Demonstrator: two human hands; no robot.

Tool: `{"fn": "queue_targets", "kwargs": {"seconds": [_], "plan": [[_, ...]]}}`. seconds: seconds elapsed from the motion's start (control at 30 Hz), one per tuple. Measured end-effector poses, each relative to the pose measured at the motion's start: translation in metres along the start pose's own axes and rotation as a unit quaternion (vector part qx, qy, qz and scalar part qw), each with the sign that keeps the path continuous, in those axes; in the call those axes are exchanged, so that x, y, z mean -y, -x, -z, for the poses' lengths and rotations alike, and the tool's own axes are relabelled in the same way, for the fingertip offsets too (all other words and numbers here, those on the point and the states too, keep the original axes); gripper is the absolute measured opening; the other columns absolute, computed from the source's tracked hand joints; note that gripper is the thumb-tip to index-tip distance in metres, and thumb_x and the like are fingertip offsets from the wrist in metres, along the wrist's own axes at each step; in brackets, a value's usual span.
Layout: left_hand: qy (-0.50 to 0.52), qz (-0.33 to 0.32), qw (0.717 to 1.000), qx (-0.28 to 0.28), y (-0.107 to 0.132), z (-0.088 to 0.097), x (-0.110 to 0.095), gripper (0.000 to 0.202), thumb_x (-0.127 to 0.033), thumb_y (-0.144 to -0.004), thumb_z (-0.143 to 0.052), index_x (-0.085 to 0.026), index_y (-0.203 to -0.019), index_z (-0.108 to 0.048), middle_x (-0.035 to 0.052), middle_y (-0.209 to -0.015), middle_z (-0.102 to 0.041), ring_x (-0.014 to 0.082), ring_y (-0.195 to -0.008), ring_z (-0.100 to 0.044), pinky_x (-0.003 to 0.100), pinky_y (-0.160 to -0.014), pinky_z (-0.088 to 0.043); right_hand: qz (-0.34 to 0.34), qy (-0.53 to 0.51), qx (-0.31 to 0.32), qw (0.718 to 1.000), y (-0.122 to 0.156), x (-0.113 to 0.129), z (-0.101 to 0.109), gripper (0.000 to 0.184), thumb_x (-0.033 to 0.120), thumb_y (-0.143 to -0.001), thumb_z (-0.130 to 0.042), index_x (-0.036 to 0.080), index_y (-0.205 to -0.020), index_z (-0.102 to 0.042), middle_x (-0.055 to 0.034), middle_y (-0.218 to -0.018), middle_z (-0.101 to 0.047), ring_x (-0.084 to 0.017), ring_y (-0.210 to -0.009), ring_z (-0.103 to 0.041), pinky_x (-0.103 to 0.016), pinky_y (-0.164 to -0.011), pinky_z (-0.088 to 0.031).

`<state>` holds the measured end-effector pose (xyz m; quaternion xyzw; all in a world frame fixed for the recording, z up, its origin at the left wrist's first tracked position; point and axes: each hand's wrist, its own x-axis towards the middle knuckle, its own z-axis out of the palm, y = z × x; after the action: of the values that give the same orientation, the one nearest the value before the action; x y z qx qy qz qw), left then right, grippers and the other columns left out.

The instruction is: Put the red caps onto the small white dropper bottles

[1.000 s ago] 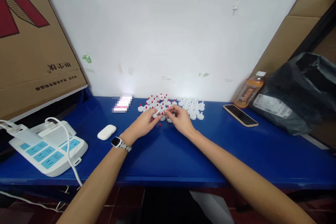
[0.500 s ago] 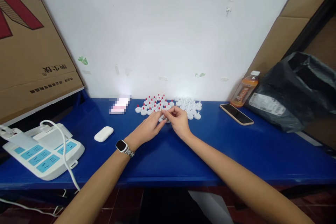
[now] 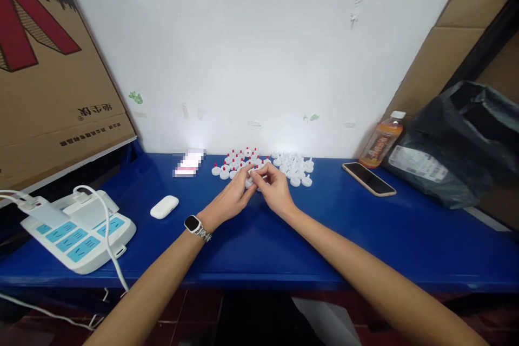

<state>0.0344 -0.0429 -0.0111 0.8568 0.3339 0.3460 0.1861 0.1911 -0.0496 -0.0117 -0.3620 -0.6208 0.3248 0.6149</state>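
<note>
Both my hands meet over the blue table, close to the wall. My left hand, with a watch on its wrist, pinches a small white plastic piece from the left. My right hand pinches the same piece from the right, fingertips pressed together. Just behind my fingers lies a cluster of white round pieces with red tips. To its right lies a cluster of plain white round pieces.
A white power strip with a cable sits at the left, a white earbud case beside it. A phone, an orange drink bottle and a black plastic bag are at the right. Cardboard boxes lean on both sides.
My hands have drawn closer together and lifted a little off the table. The loose red cap that lay by my left hand is no longer seen.
</note>
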Motion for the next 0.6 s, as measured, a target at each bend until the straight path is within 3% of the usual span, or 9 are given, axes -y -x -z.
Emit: {"fn": "queue_targets", "kwargs": {"seconds": [0.13, 0.2, 0.27, 0.4, 0.5, 0.6], "plan": [[-0.016, 0.009, 0.999, -0.029, -0.003, 0.005, 0.000, 0.060, -0.044, -0.100, -0.048, -0.022, -0.151, -0.026, 0.0152, -0.142, -0.052, 0.0252, -0.124, -0.057, 0.042, -0.104, -0.047, 0.015, 0.039, -0.021, 0.999, -0.019, 0.003, 0.018, 0.022, 0.041, -0.085, -0.066, 0.021, -0.081, -0.057, 0.0008, -0.073, -0.061, -0.014, -0.065, -0.055, -0.027, -0.062, -0.044], [-0.036, 0.022, 0.999, -0.031, -0.004, 0.012, 0.005, 0.059, -0.048, -0.096, -0.054, -0.021, -0.146, -0.035, 0.0116, -0.123, -0.061, 0.0228, -0.106, -0.061, 0.039, -0.094, -0.050, 0.032, 0.086, -0.070, 0.993, -0.033, 0.003, 0.034, 0.021, 0.040, -0.085, -0.065, 0.021, -0.081, -0.056, 0.0001, -0.073, -0.062, -0.015, -0.066, -0.057, -0.027, -0.063, -0.044], [-0.049, 0.034, 0.998, -0.016, -0.003, 0.021, 0.011, 0.045, -0.048, -0.095, -0.056, -0.020, -0.131, -0.051, 0.0069, -0.104, -0.065, 0.0202, -0.091, -0.061, 0.036, -0.085, -0.050, 0.036, 0.137, -0.099, 0.985, -0.046, -0.001, 0.051, 0.018, 0.037, -0.083, -0.065, 0.020, -0.082, -0.057, -0.0010, -0.075, -0.065, -0.016, -0.069, -0.059, -0.028, -0.064, -0.044], [-0.042, 0.063, 0.997, 0.018, -0.002, 0.035, 0.019, 0.027, -0.044, -0.097, -0.051, -0.020, -0.096, -0.063, 0.0021, -0.082, -0.065, 0.0168, -0.075, -0.058, 0.031, -0.071, -0.045, 0.011, 0.260, -0.047, 0.964, -0.067, -0.015, 0.073, 0.009, 0.028, -0.082, -0.062, 0.021, -0.080, -0.058, -0.0011, -0.074, -0.067, -0.017, -0.071, -0.062, -0.028, -0.069, -0.045], [-0.043, 0.072, 0.996, 0.021, -0.002, 0.036, 0.020, 0.028, -0.043, -0.097, -0.051, -0.019, -0.090, -0.064, 0.0019, -0.080, -0.066, 0.0165, -0.073, -0.058, 0.030, -0.069, -0.043, -0.006, 0.381, 0.001, 0.925, -0.080, -0.024, 0.075, 0.001, 0.021, -0.081, -0.060, 0.021, -0.082, -0.061, -0.0016, -0.078, -0.069, -0.017, -0.071, -0.061, -0.028, -0.067, -0.043], [-0.040, 0.078, 0.995, 0.037, -0.003, 0.033, 0.020, 0.028, -0.043, -0.096, -0.052, -0.019, -0.090, -0.064, 0.0019, -0.080, -0.066, 0.0162, -0.072, -0.058, 0.030, -0.068, -0.043, -0.023, 0.493, 0.066, 0.867, -0.089, -0.029, 0.071, 0.007, 0.016, -0.080, -0.058, 0.021, -0.082, -0.064, -0.0034, -0.081, -0.072, -0.018, -0.072, -0.061, -0.029, -0.068, -0.040]]}}
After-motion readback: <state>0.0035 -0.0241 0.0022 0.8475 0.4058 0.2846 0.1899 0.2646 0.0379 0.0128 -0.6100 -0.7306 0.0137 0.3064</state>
